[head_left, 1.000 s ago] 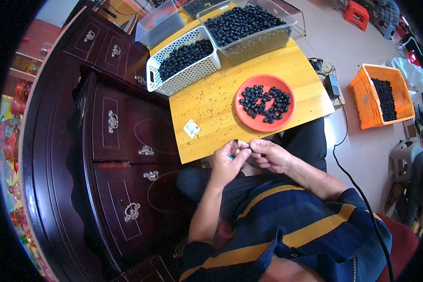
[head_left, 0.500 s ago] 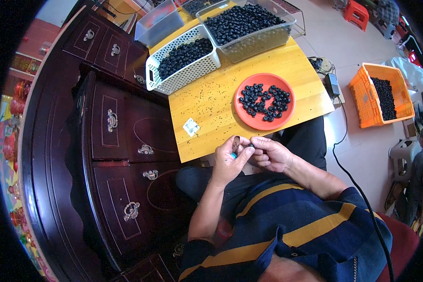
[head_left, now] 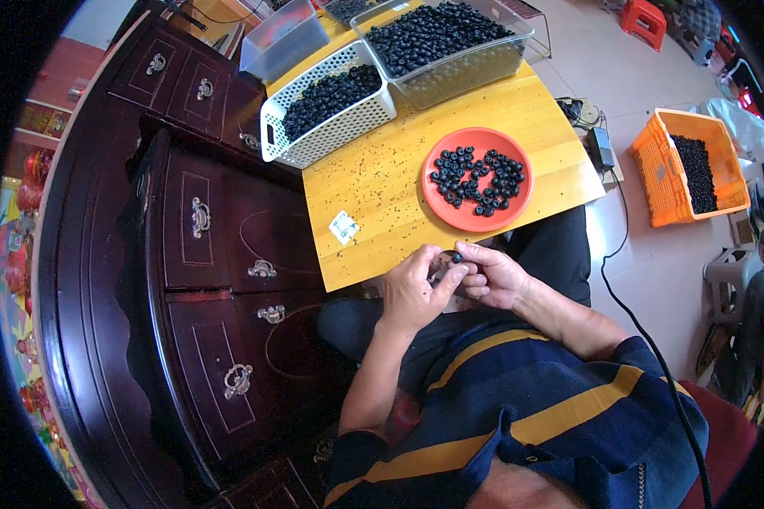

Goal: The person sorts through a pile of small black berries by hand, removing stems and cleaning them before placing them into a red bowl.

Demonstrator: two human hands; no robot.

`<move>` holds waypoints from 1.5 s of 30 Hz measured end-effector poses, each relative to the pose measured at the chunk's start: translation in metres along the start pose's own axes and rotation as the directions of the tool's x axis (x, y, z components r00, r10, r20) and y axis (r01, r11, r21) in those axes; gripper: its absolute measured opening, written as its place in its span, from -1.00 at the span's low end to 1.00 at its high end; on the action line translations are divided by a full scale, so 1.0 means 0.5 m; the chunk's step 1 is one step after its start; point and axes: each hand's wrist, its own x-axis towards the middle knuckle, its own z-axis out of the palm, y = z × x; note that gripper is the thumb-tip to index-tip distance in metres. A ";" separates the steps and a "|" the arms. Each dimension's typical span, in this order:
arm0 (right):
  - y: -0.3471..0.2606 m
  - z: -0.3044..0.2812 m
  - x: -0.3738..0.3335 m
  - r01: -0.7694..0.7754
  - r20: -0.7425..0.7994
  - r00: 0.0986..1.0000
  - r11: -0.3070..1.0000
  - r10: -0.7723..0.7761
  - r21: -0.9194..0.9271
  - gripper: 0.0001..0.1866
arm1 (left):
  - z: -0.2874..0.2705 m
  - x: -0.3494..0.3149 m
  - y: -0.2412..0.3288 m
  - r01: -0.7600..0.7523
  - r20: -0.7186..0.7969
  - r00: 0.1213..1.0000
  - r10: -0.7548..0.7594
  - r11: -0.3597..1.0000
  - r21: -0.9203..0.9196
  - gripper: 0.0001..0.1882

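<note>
Just off the table's near edge, my two hands meet over my lap. My right hand (head_left: 502, 276) pinches a small black rounded part (head_left: 457, 257) between thumb and fingertips. Close against it, my left hand (head_left: 414, 287) is curled with its thumb pointing at the part; what lies inside its fingers is too hidden to name. Beyond the hands sits a round red plate (head_left: 477, 222) holding many similar black parts (head_left: 502, 174) with holes in them.
On the wooden table (head_left: 373, 204) stand a white perforated basket (head_left: 348, 131) and a clear bin (head_left: 458, 81), both filled with black parts, plus a translucent box (head_left: 284, 47). Dark crumbs and a white paper piece (head_left: 344, 227) lie there. An orange crate (head_left: 654, 174) is on the right; a dark cabinet (head_left: 212, 254) flanks the left.
The black part now shows more fully at my right fingertips. My left hand has turned slightly, and the turquoise bit seen at it earlier is hidden.
</note>
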 end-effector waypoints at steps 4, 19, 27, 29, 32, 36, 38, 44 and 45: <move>0.003 -0.002 0.003 0.005 0.056 0.998 0.999 -0.007 0.036 -0.77 | 0.005 0.000 0.000 -0.036 -0.007 0.999 0.038 0.986 0.160 -0.56; 0.009 0.001 0.004 0.054 -0.015 0.998 0.998 -0.054 0.029 -0.91 | 0.019 0.003 -0.007 -0.103 -0.010 0.994 0.108 0.973 0.206 -0.60; 0.014 0.009 0.000 0.101 -0.073 0.993 0.994 -0.098 0.040 -0.90 | 0.028 0.005 -0.007 -0.088 0.034 0.996 0.082 0.961 0.263 -0.62; 0.015 0.007 0.002 0.078 -0.036 0.997 0.993 -0.075 0.092 -0.87 | 0.031 0.005 -0.006 -0.090 0.030 0.996 0.085 0.956 0.279 -0.62; 0.015 0.024 -0.002 0.095 -0.124 0.989 0.992 -0.084 0.087 -0.82 | 0.035 0.008 -0.002 -0.098 0.013 0.995 0.099 0.944 0.315 -0.63; 0.010 0.045 -0.008 0.112 -0.227 0.970 0.987 -0.083 0.115 -0.81 | 0.039 0.010 0.000 -0.069 0.037 0.998 0.060 0.934 0.350 -0.62; 0.011 0.039 -0.008 0.110 -0.199 0.977 0.984 -0.081 0.139 -0.79 | 0.044 0.009 0.000 -0.068 0.044 0.997 0.056 0.928 0.365 -0.60; 0.013 0.038 -0.006 0.101 -0.209 0.976 0.975 -0.059 0.200 -0.71 | 0.052 0.007 0.004 -0.003 0.048 0.999 -0.016 0.927 0.374 -0.59; 0.012 0.037 -0.007 0.104 -0.211 0.976 0.974 -0.060 0.200 -0.71 | 0.053 0.007 0.004 0.008 0.058 0.998 -0.032 0.928 0.373 -0.59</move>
